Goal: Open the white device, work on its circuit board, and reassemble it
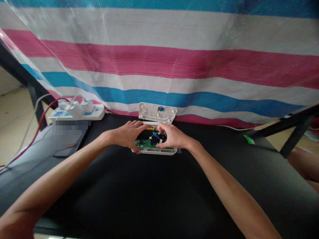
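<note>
An opened white plastic device case (159, 152) lies on the black table, with a green circuit board (147, 144) inside. Thin white cable, a blue connector (155, 134) and a yellow strip (150, 128) show within it. My left hand (127, 135) grips the case's left end, thumb at the front edge and fingers at the back. Over the right half is my right hand (174, 136), its index finger curled and its thumb apart near the board. A loop of cable runs beside those fingers; no grip on it can be seen. Behind stands the white cover (157, 113), inner side showing.
At the left, a white power strip (94, 113) holds several plugs with red and white cords. A dark flat object (71, 139), partly pixelated, lies before it. A green scrap (249, 139) is at the right. Striped sheeting (174, 63) hangs behind the table (149, 199).
</note>
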The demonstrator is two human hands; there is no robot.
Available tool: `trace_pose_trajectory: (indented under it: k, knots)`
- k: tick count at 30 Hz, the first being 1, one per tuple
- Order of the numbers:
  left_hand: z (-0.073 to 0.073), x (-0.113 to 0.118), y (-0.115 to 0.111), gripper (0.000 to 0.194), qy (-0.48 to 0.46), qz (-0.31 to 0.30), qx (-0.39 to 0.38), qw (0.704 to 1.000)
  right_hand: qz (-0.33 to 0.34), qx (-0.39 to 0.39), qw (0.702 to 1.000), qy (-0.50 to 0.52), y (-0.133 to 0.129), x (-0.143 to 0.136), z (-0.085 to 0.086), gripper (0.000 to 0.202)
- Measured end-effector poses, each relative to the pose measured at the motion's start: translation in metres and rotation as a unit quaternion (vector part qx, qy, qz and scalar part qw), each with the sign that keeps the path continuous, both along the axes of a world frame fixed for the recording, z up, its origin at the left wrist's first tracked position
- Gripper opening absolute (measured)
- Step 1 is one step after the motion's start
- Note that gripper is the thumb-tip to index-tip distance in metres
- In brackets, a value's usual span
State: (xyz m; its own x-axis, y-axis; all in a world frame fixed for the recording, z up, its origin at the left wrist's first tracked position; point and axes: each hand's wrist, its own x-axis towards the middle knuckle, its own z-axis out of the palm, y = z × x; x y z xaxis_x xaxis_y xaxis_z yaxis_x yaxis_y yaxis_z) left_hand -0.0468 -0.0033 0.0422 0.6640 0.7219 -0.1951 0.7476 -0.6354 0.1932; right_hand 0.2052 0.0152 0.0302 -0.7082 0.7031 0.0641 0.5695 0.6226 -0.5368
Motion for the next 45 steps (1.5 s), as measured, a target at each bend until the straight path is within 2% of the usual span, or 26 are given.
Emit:
trace_pose_trajectory:
  k: [13, 20, 34, 45]
  knots:
    - [-0.003, -0.002, 0.002, 0.113, -0.033, -0.013, -0.001, 0.999, 0.009, 0.032, 0.999, -0.004, 0.003, 0.001, -0.011, 0.050]
    - [0.000, 0.000, 0.001, 0.106, -0.052, -0.014, -0.011, 0.998, 0.012, 0.053, 0.998, -0.028, 0.002, 0.000, -0.011, 0.050]
    - [-0.007, -0.001, 0.002, 0.105, -0.080, -0.019, -0.010, 0.997, -0.003, 0.063, 0.997, -0.049, 0.000, -0.004, -0.011, 0.049]
    - [-0.008, -0.002, 0.002, 0.104, -0.089, -0.019, -0.013, 0.996, -0.012, 0.042, 0.994, -0.096, -0.001, -0.010, 0.002, 0.052]
